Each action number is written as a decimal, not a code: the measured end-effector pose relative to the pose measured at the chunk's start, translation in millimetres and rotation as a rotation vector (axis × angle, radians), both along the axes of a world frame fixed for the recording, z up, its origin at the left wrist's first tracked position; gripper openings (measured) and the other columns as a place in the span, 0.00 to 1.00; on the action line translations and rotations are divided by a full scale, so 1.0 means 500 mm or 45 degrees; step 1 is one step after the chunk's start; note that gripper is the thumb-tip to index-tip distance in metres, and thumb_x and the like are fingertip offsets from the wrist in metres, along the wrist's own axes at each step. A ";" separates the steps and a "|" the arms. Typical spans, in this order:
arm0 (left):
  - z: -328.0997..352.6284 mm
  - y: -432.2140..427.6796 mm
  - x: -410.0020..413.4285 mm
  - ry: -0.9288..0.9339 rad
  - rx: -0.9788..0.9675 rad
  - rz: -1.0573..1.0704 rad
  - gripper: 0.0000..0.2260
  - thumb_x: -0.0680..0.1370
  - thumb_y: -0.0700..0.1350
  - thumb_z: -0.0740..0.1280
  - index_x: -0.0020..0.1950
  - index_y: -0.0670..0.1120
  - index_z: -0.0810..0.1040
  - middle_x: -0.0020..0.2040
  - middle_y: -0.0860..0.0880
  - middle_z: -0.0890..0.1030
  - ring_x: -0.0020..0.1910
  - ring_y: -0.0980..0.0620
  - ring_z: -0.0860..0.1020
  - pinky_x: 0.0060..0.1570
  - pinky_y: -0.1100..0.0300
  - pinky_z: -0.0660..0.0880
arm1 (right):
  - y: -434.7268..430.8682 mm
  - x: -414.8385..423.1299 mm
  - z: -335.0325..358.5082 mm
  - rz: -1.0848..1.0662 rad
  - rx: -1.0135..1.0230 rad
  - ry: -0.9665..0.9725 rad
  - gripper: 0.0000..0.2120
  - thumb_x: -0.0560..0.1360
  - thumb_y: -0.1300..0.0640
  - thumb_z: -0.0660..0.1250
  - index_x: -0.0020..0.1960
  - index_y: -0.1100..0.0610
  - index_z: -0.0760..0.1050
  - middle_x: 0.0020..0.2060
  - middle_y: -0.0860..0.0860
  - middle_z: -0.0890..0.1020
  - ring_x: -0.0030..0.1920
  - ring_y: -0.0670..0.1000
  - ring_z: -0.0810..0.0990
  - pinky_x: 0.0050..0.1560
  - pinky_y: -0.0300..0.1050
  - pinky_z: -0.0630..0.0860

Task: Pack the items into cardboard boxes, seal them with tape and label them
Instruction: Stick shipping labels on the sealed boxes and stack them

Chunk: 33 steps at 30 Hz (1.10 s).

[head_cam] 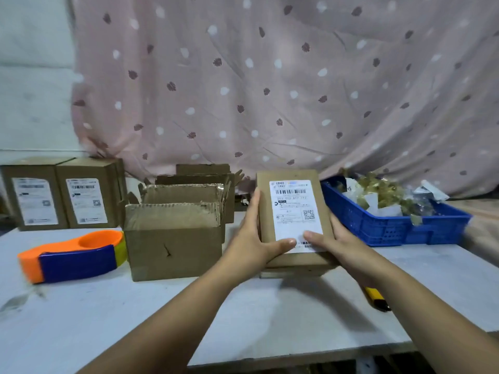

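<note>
Gripping the labelled box (286,176), left hand (249,238) and right hand (341,240) curl fingers (255,203) round its sides, thumbs on top.

I see a pale surface (270,319) carrying a tape dispenser (73,256) at left, open cardboard boxes (172,247) beside it, two labelled boxes (62,195) behind, a blue crate (391,228) at right and a yellow cutter (376,298) nearer me.

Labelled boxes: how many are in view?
3. Far-left box and its neighbour stand at back left; held box between left hand and right hand. Others may be hidden.
</note>
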State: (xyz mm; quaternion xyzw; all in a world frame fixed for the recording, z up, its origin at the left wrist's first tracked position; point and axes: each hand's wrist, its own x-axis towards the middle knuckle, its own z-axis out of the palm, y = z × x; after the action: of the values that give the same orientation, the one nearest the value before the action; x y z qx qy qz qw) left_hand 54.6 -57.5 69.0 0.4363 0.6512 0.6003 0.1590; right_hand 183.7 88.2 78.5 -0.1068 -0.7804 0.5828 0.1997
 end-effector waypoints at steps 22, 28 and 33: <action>0.194 -0.187 -0.116 0.478 0.395 0.495 0.40 0.69 0.51 0.72 0.74 0.62 0.52 0.68 0.52 0.72 0.67 0.50 0.72 0.65 0.46 0.70 | -0.205 -0.188 0.195 -0.192 0.227 0.575 0.33 0.71 0.58 0.74 0.71 0.45 0.63 0.57 0.43 0.81 0.57 0.46 0.80 0.59 0.55 0.77; 0.202 -0.291 -0.153 0.396 0.554 0.578 0.33 0.76 0.42 0.68 0.75 0.54 0.55 0.67 0.50 0.72 0.63 0.55 0.75 0.57 0.50 0.77 | -0.289 -0.277 0.190 -0.142 0.274 0.559 0.35 0.69 0.56 0.76 0.63 0.35 0.59 0.63 0.46 0.74 0.61 0.47 0.76 0.59 0.54 0.77; 0.221 -0.383 -0.216 0.505 0.429 0.805 0.28 0.76 0.46 0.68 0.74 0.52 0.61 0.67 0.50 0.71 0.65 0.53 0.72 0.55 0.51 0.79 | -0.374 -0.349 0.205 -0.053 0.348 0.555 0.39 0.70 0.60 0.74 0.70 0.43 0.55 0.62 0.45 0.75 0.59 0.45 0.76 0.54 0.39 0.77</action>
State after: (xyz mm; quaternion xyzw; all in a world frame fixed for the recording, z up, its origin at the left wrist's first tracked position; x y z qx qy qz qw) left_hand -53.4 -249.0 179.3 0.3418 0.6637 0.6221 -0.2358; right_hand 9.2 -98.7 181.1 0.0333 -0.7880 0.4769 0.3879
